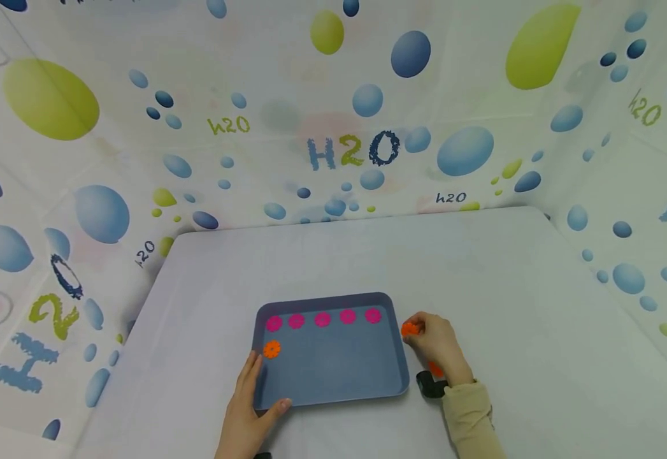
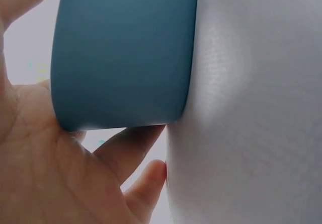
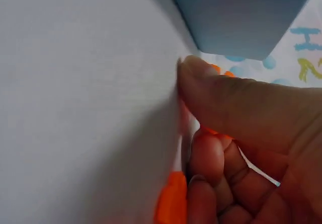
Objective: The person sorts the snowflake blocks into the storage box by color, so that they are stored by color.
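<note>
A shallow blue-grey tray (image 1: 339,376) lies on the table. My left hand (image 1: 245,401) spans its near left corner, fairly straight fingers along the left side and thumb at the front rim. In the left wrist view, the palm sits close to the tray's corner (image 2: 123,58). Several pink flower-shaped discs (image 1: 322,319) form a row along the tray's far side, with one orange flower-shaped disc (image 1: 272,349) below the leftmost. Just right of the tray, my right hand (image 1: 437,341) pinches another orange flower-shaped disc (image 1: 409,329) between thumb and fingers, close over the table; the fingers partly hide it.
One more orange piece (image 1: 436,369) lies under my right wrist, beside the black wrist camera (image 1: 429,385). A white cloth covers the table (image 1: 539,357). Behind and at both sides hangs a curtain (image 1: 333,83) printed with blue and green drops.
</note>
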Action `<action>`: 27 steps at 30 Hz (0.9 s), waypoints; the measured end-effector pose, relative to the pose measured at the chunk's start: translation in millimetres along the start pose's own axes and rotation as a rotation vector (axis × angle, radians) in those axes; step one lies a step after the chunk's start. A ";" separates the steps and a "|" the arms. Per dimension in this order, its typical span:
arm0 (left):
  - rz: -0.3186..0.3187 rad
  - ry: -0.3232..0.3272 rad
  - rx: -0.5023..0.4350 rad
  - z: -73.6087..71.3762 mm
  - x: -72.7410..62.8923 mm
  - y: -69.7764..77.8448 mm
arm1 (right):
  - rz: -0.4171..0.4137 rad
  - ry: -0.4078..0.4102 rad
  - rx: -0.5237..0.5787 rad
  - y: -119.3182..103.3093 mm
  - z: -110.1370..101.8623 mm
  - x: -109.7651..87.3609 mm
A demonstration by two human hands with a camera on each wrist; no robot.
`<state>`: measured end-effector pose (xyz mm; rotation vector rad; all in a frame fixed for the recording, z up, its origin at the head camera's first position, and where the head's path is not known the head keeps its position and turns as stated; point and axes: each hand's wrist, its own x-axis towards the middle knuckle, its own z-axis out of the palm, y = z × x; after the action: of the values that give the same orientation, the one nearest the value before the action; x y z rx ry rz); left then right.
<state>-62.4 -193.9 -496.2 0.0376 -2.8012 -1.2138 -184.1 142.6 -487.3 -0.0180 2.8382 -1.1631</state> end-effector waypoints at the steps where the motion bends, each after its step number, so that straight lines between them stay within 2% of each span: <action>1: 0.000 0.002 -0.001 -0.1 -0.2 -0.1 | 0.007 -0.007 -0.007 -0.2 -0.4 -0.3; 4: 0.000 0.002 -0.006 -0.5 -0.4 -0.4 | 0.006 -0.009 -0.017 0.0 -1.8 -1.9; 8: -0.006 -0.007 -0.026 -0.2 0.1 -1.4 | 0.042 -0.004 0.032 3.3 -3.6 -2.5; 15: -0.030 -0.015 -0.040 0.0 1.3 -5.9 | 0.133 -0.018 0.320 6.5 -6.6 2.6; 17: -0.026 -0.015 -0.041 0.0 1.8 -5.6 | 0.141 -0.010 0.351 3.7 -8.7 4.0; 19: -0.019 -0.015 -0.039 0.0 1.7 -5.0 | 0.140 0.000 0.378 -0.6 -11.3 5.5; 27: -0.029 -0.019 -0.047 -0.2 1.1 -3.4 | 0.113 0.015 0.595 -31.5 -15.7 19.1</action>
<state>-63.5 -196.4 -498.5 0.0645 -2.7962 -1.2932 -204.8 130.4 -455.3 0.1807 2.3491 -1.9190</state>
